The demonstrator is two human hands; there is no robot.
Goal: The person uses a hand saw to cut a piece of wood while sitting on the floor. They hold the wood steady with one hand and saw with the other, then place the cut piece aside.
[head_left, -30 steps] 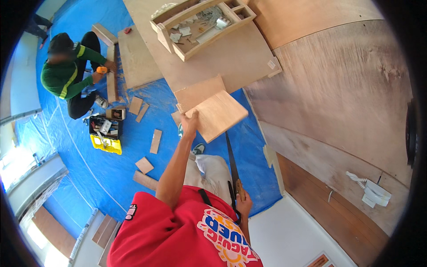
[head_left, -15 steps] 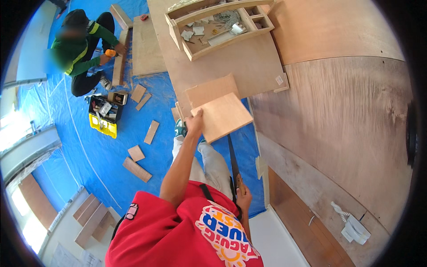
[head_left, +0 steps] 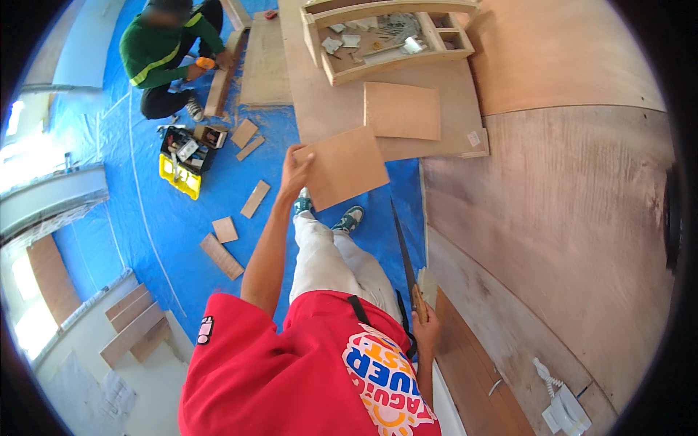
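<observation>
My left hand grips a square wooden board by its left edge, holding it up in front of my legs. Down by my right hip, my right hand is wrapped round the wooden handle of a handsaw, whose dark blade points away from me. A second wooden board lies flat on the plywood worktop, past the held one and apart from it.
An open wooden toolbox with metal bits stands on the worktop. At the far left a person in green crouches with an orange tool. A black-and-yellow toolbox and wood offcuts lie on the blue sheet. Plywood panels line the right.
The held board has parted from the other board and moved slightly left and nearer, its face turned up. My right hand with the handsaw has shifted to the right. My view has turned too.
</observation>
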